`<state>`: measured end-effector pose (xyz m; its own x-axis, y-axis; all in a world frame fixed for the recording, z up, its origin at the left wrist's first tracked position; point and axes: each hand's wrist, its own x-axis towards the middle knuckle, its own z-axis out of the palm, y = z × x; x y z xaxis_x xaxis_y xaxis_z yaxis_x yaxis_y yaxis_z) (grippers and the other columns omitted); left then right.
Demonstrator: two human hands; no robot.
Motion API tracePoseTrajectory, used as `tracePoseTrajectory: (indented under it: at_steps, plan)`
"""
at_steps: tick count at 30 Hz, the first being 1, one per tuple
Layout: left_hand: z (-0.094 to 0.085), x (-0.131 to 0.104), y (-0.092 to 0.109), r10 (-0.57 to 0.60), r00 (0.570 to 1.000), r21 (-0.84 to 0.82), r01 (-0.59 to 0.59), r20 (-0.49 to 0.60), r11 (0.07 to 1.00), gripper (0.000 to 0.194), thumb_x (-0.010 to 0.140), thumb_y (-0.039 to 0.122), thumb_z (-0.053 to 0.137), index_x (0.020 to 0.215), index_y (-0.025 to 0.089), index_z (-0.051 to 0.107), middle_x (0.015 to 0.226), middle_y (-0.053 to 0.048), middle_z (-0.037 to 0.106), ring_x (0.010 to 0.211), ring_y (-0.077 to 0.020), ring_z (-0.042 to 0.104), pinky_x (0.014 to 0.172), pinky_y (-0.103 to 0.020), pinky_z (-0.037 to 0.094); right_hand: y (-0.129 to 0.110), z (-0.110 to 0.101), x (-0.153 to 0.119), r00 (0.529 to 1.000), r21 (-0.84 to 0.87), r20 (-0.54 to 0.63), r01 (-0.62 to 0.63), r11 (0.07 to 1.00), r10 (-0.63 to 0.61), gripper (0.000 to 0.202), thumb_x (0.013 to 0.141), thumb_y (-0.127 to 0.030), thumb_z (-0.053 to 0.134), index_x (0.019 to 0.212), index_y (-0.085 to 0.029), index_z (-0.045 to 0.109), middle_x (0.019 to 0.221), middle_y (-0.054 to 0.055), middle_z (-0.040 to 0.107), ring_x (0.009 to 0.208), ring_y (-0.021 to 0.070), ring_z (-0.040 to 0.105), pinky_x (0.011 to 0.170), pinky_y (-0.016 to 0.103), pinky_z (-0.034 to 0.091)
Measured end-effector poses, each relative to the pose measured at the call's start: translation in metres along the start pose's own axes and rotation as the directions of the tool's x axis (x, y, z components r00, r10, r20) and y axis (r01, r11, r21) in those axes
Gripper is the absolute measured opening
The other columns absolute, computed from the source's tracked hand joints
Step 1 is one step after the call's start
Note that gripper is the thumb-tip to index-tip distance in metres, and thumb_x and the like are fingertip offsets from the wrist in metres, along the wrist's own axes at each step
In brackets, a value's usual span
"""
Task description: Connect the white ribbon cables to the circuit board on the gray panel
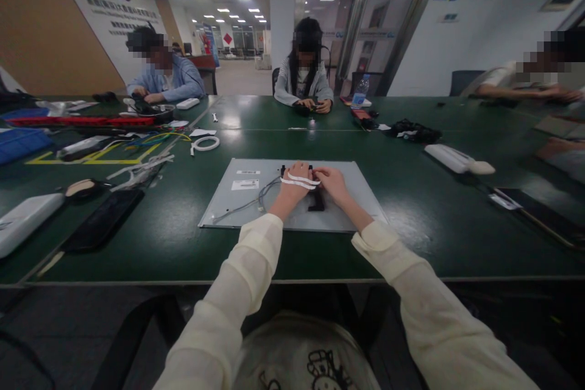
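A flat grey panel point(237, 207) with white labels lies on the green table before me. Over the panel's middle, my left hand point(295, 186) is closed over a dark part point(283, 170), mostly hidden by its fingers. Close by on the right, my right hand point(333, 184) has its thumb and fingers pinched together; what they hold is too small to make out. Two white wavy strips point(299, 181) cross the back of my left hand. Below the hands, a black angular piece point(316, 201) rests on the panel. A thin grey cable point(242, 208) runs leftward from the left hand.
On the left are a black pouch-like item point(105, 219), a white box-shaped device point(27, 222), a coiled white cable point(205, 144) and a blue tray point(22, 145). To the right lie a white device point(448, 158) and a dark flat object point(548, 213). Several people sit around the table.
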<state>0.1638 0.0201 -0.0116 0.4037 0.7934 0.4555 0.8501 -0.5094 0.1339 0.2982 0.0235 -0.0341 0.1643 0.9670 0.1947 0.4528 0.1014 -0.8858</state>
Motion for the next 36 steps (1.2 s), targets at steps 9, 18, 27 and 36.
tracePoseTrajectory:
  at_steps: [9, 18, 27, 36]
  plan:
    - [0.004, -0.001, -0.006, -0.028, 1.0, -0.026, 0.028, -0.013, 0.999, 0.02, 0.086, 0.019, 0.039, 0.099, 0.013, 0.053, 0.098, -0.013, 0.061, 0.095, -0.0246, 0.057, 0.08, -0.037, 0.044, -0.009, 0.0, -0.006, 1.0, 0.043, 0.007, -0.012, 0.999, 0.012, 0.02, 0.075, -0.019, 0.05, 0.086, -0.014, 0.066, 0.075, 0.004, 0.067, 0.059, 0.0112, 0.06, 0.049, 0.019, 0.047]
    - [0.012, 0.0, -0.01, 0.045, 0.999, -0.006, -0.046, -0.01, 0.999, 0.021, 0.087, 0.02, 0.039, 0.1, 0.013, 0.054, 0.104, -0.013, 0.061, 0.102, -0.0241, 0.056, 0.082, -0.038, 0.045, -0.003, 0.001, -0.004, 1.0, 0.038, 0.008, 0.006, 0.999, -0.006, 0.021, 0.074, -0.019, 0.05, 0.085, -0.016, 0.066, 0.075, 0.004, 0.067, 0.062, 0.0126, 0.06, 0.05, 0.019, 0.047]
    - [0.009, 0.005, -0.012, 0.05, 0.993, 0.038, -0.054, 0.107, 0.998, 0.029, 0.089, 0.027, 0.037, 0.092, 0.009, 0.06, 0.092, -0.015, 0.064, 0.092, -0.0243, 0.06, 0.077, -0.036, 0.046, -0.007, 0.003, -0.006, 0.999, -0.081, -0.025, 0.023, 0.996, -0.026, 0.025, 0.077, -0.021, 0.042, 0.088, -0.015, 0.064, 0.068, 0.002, 0.063, 0.055, 0.0111, 0.055, 0.052, 0.02, 0.045]
    - [0.014, 0.007, -0.012, 0.008, 0.995, 0.007, -0.009, 0.099, 1.0, 0.028, 0.088, 0.024, 0.037, 0.091, 0.009, 0.06, 0.091, -0.015, 0.065, 0.092, -0.0266, 0.06, 0.077, -0.038, 0.045, -0.023, -0.005, -0.016, 1.0, -0.627, 0.013, 0.023, 0.779, -0.019, 0.026, 0.084, -0.019, 0.041, 0.107, -0.015, 0.054, 0.086, 0.01, 0.065, 0.082, 0.0197, 0.059, 0.068, 0.026, 0.039]
